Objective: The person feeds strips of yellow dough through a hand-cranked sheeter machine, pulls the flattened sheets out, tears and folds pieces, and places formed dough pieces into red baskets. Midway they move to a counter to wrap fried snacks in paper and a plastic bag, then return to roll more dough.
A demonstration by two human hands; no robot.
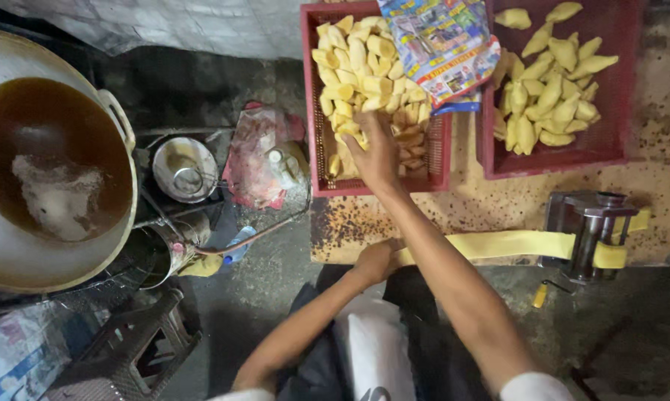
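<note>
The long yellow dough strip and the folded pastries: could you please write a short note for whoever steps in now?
Right hand: reaching into the left red plastic crate, on the pale folded pastries.
Left hand: holding the free end of the long yellow dough strip, which runs from the metal roller machine.
Done: pastries fill both red crates.
Left: the strip is uncut; the wide metal pan of brown oil holds no pastries.

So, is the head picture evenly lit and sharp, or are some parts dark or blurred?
Head view: brightest over the two red crates of pale dough pieces; the floor at lower right is dark. The right hand looks slightly soft, and glare shows on the oil in the big pan.
</note>
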